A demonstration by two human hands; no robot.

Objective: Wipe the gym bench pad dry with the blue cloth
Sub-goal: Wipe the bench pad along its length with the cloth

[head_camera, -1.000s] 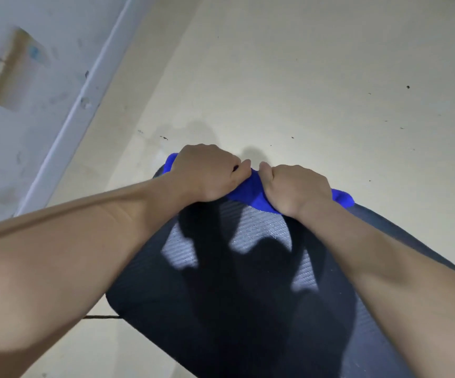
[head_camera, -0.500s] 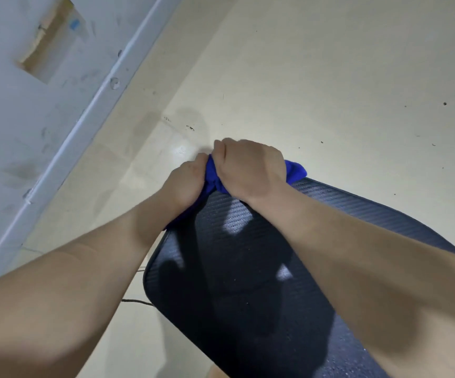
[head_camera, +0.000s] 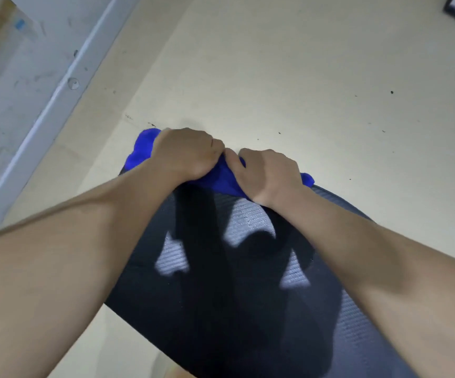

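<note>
Bench pad (head_camera: 248,282) end, blue cloth (head_camera: 222,177) under both hands' (head_camera: 268,173) fists

Bare gym room — padded bench (head_camera: 248,282), scuffed cream floor (head_camera: 302,77), marked wall (head_camera: 8,110)

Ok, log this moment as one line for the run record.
step: wiping | left hand: gripping blue cloth | right hand: gripping cloth | cloth: bunched at far end of bench pad | pad: not visibly wet

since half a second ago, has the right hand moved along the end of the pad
Yes. The right hand was bunched against the left hand at the bench pad's left corner; it now sits further right along the far edge.
</note>
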